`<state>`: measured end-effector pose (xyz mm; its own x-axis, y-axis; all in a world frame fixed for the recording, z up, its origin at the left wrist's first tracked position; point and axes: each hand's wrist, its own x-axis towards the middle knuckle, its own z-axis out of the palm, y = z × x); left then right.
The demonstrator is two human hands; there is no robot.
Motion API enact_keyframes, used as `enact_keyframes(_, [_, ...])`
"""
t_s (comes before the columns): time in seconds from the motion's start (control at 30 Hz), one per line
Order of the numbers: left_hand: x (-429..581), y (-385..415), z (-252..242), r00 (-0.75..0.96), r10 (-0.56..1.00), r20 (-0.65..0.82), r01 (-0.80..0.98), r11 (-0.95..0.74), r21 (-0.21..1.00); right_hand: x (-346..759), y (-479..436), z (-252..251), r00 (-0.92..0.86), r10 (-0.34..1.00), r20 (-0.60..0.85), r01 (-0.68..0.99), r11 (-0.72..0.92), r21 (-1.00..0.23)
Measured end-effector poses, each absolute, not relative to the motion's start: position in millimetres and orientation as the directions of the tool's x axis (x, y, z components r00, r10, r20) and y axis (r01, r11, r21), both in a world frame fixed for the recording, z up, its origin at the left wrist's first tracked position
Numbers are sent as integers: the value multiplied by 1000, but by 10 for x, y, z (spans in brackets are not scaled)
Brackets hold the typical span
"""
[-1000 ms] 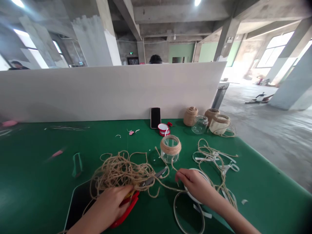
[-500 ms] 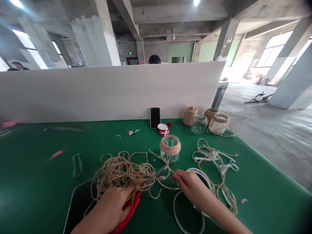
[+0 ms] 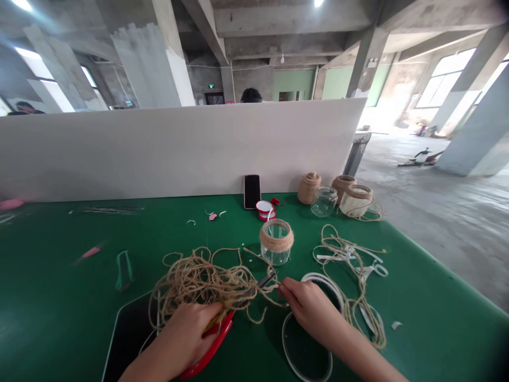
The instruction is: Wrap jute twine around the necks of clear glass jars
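Currently I have the left hand wrapped around the red handles of the scissors, whose blades reach out of the twine pile toward the right hand. With that right hand I pinch a strand just beside the blade tips. Beyond them the jar, its neck wrapped, stands upright on the green table, the red spool behind it.

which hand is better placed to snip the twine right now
Probably the left hand: it holds the red-handled scissors, whose blades reach out of the tangled twine towards the jar. The right hand seems busy pinching twine close to the blade tips.
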<state>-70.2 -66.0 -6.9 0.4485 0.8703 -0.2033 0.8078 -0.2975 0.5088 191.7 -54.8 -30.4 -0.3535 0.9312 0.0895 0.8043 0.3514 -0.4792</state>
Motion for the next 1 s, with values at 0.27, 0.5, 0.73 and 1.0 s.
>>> enact_keyframes(0.27, [-729,-618,-204,474,868,-148,822,-376,427,1915,-629,-302,-361,932,31,787,323,-525])
enact_keyframes(0.5, [-776,-604,-182,501,857,-121,835,-442,329,1934,-755,-289,-369,929,-4,714,281,-641])
enact_keyframes(0.73, [-1201,-435,-182,367,917,-157,929,-369,19,1929,-727,-226,-301,951,77,512,229,-828])
enact_keyframes(1.0, [-1564,21,-141,234,961,-150,967,-246,-68,1907,-657,-198,-288,954,87,252,163,-954])
